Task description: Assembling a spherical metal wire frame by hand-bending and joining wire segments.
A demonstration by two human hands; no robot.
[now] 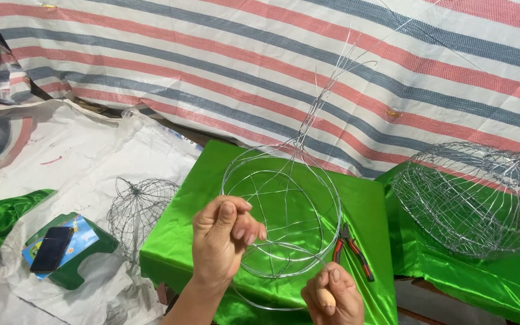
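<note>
The left hand (224, 238) pinches a wire on the wire frame (281, 210). The right hand (332, 295) grips the wire's other end. Pliers (352, 250) lie just right of the frame.

A makeshift handicraft workshop for wire basket-making, set up under sheeting: a striped red, blue and white tarpaulin (260, 66) forms the backdrop, white plastic sheeting (85, 150) covers the ground, and a tabletop draped in green satin cloth (206, 229) carries a part-made wire frame (281, 210) and red-handled pliers (351, 248), with finished wire baskets (473, 198) close by
</note>
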